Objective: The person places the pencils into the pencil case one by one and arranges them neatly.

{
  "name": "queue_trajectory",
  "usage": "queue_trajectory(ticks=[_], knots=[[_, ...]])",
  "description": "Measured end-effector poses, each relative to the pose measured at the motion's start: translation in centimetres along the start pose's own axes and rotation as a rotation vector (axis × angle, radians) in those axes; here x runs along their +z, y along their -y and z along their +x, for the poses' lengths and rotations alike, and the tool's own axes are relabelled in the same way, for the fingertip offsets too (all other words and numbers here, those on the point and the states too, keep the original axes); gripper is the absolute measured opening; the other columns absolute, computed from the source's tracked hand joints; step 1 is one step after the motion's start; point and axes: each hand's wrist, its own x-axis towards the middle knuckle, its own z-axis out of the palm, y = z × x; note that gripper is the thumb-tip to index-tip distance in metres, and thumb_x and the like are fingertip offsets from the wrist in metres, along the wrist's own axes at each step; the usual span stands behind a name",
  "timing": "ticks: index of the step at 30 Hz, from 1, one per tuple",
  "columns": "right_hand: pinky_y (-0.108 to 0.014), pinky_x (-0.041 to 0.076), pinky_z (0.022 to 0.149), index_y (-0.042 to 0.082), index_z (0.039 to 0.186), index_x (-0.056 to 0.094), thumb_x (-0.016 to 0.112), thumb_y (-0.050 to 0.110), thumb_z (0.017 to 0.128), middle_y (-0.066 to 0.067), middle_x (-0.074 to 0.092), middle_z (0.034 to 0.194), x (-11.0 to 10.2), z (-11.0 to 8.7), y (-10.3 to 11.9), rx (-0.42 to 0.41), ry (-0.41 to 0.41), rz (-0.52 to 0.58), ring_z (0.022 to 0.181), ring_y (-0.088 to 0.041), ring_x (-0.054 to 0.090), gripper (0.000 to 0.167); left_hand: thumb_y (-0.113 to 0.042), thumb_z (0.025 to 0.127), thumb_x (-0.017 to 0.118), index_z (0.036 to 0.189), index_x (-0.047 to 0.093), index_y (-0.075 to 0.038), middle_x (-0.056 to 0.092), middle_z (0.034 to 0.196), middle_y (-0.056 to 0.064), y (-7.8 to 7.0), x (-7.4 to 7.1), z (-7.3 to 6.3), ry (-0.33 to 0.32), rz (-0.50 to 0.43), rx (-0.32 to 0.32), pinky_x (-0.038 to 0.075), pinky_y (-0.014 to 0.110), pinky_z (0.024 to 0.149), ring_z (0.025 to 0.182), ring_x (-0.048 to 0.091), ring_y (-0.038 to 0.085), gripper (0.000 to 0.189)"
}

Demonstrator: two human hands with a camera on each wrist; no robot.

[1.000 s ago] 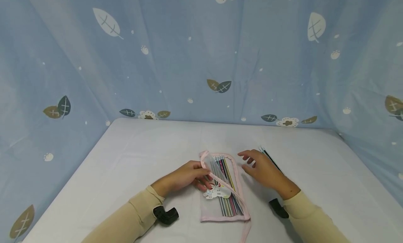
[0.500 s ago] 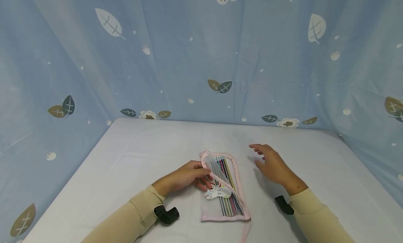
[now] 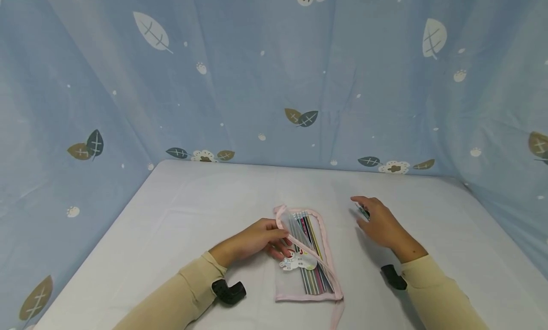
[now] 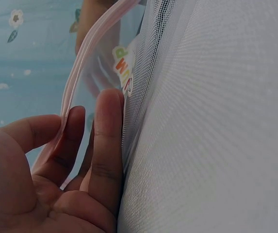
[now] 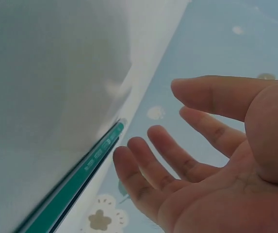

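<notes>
A see-through mesh pencil case [image 3: 284, 285] with pink trim lies on the table, its top edge lifted. My left hand [image 3: 261, 239] pinches that pink edge [image 4: 75, 73] between thumb and index finger, the other fingers inside against the mesh. Several striped pencils [image 3: 314, 280] rest within the case, and a white cartoon tag [image 3: 299, 260] shows on its front. To the right, my right hand [image 3: 383, 228] hovers with spread fingers over a few loose pencils [image 5: 75, 184], one green, others dark. In the right wrist view the fingers stand apart from them.
White cloth covers the table [image 3: 222, 192]. A blue curtain [image 3: 239, 73] with leaf prints hangs behind it and along both sides. A pink strap [image 3: 337, 315] trails from the case's lower right corner toward the near edge.
My right hand has moved rightward, away from the case, and now sits over the loose pencils. My left hand keeps its pinch on the case edge, with hardly any movement.
</notes>
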Motion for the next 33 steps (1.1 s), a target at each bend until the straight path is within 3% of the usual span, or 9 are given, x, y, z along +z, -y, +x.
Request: queue_trajectory(ticks=[7,13,33], knots=[[-0.062,0.051,0.095,-0.001,0.145,0.045,0.064,-0.003,0.091,-0.033,0.050,0.134,-0.1,0.1,-0.5,0.052,0.042,-0.012,0.119,-0.047,0.054,0.057,-0.016,0.103,0.051,0.111,0.060,0.010,0.069,0.101,0.011,-0.1,0.0,0.0,-0.005,-0.004,-0.007,0.063,0.027,0.072,0.081,0.072,0.014,0.029],[-0.052,0.056,0.085,-0.003,0.145,0.044,0.064,-0.006,0.089,-0.031,0.054,0.126,-0.4,0.3,-0.7,0.080,0.093,-0.001,0.109,-0.040,0.058,0.059,-0.016,0.104,0.050,0.111,0.061,0.009,0.069,0.098,0.009,-0.2,0.0,0.1,-0.008,-0.009,-0.016,0.063,0.027,0.071,0.081,0.073,0.015,0.028],[-0.038,0.055,0.066,-0.005,0.140,0.048,0.063,-0.013,0.081,-0.024,0.061,0.102,-0.1,0.0,-1.2,0.022,0.147,-0.061,0.082,-0.025,0.058,0.061,-0.016,0.104,0.050,0.112,0.061,0.009,0.069,0.100,0.008,-0.3,0.0,0.2,-0.005,-0.003,-0.016,0.063,0.027,0.072,0.082,0.073,0.015,0.028]])
